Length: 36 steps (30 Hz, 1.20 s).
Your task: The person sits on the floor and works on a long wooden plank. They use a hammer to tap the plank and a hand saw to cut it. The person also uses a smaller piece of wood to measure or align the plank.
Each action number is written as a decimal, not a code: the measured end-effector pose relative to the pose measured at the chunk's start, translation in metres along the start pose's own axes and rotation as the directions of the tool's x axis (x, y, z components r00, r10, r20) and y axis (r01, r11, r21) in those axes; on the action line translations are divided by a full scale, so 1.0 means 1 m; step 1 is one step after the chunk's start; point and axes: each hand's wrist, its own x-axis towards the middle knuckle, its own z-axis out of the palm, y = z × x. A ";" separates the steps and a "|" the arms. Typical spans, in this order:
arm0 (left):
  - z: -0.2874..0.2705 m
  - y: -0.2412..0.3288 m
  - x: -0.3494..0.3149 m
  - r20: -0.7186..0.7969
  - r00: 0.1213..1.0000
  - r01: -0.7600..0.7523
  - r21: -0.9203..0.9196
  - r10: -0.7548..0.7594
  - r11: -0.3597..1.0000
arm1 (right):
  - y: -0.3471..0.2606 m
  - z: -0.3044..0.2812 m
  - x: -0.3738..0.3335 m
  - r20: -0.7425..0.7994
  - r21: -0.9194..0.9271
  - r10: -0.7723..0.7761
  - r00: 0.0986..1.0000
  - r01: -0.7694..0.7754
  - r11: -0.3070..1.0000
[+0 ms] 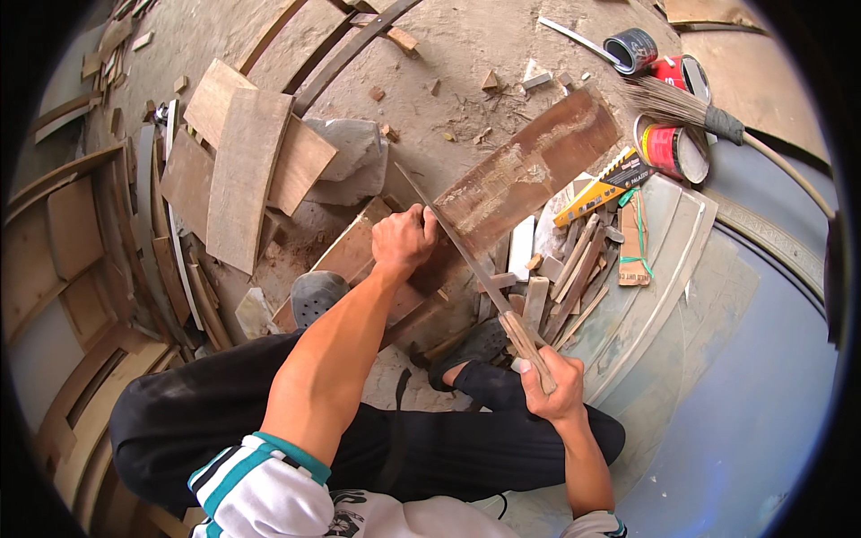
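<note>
A handsaw [462,251] runs diagonally across a brown, worn wooden board [538,166], its narrow blade pointing up and to the left. My right hand [553,387] is closed around the saw's wooden handle [527,345], over my right knee. Beside the blade, on its left, my left hand [405,238] has its fingers curled down on the board; their undersides are hidden. The board slants from between my legs to the upper right, and its near part is partly covered by my left hand and forearm. Under it lies a paler wooden piece [345,247].
Wood offcuts [574,269] are heaped right of the board, beside a yellow-and-black package [605,188]. Cans [668,151] and a straw broom [668,100] lie at upper right. Plywood pieces [247,175] lean at left, near wooden frames [81,233]. A bluish sheet [691,359] covers the right.
</note>
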 end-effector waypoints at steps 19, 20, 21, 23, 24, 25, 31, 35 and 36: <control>-0.003 0.005 0.000 0.009 0.998 0.065 0.013 -0.065 0.998 | 0.046 0.030 0.012 -0.051 0.123 -0.061 0.997 0.066 0.990; -0.003 0.006 0.000 0.010 0.998 0.062 0.017 -0.063 0.998 | 0.049 0.033 0.018 -0.056 0.108 -0.079 0.995 0.085 0.990; -0.002 0.006 0.001 0.003 0.998 0.059 0.019 -0.060 0.998 | 0.052 0.038 0.026 -0.061 0.093 -0.097 0.993 0.103 0.990; -0.002 0.006 0.003 -0.010 0.999 0.054 0.025 -0.054 0.998 | 0.055 0.047 0.042 -0.040 0.107 -0.090 0.995 0.093 0.990; -0.002 0.006 0.003 -0.010 0.999 0.049 0.022 -0.049 0.999 | 0.059 0.050 0.044 -0.028 0.111 -0.088 0.996 0.091 0.990; -0.002 0.005 0.001 -0.011 0.999 0.050 0.015 -0.050 0.999 | 0.060 0.051 0.047 -0.010 0.114 -0.090 0.996 0.090 0.989; -0.005 0.007 0.001 -0.005 0.999 0.045 0.021 -0.045 0.999 | 0.041 0.029 0.026 -0.029 0.134 -0.052 0.998 0.055 0.990; -0.003 0.008 0.002 -0.014 1.000 0.024 0.015 -0.024 1.000 | 0.044 0.046 0.051 -0.003 0.098 -0.046 0.999 0.046 0.994; -0.002 0.007 0.002 -0.015 1.000 0.020 0.018 -0.020 1.000 | 0.045 0.045 0.051 0.010 0.107 -0.037 0.999 0.036 0.994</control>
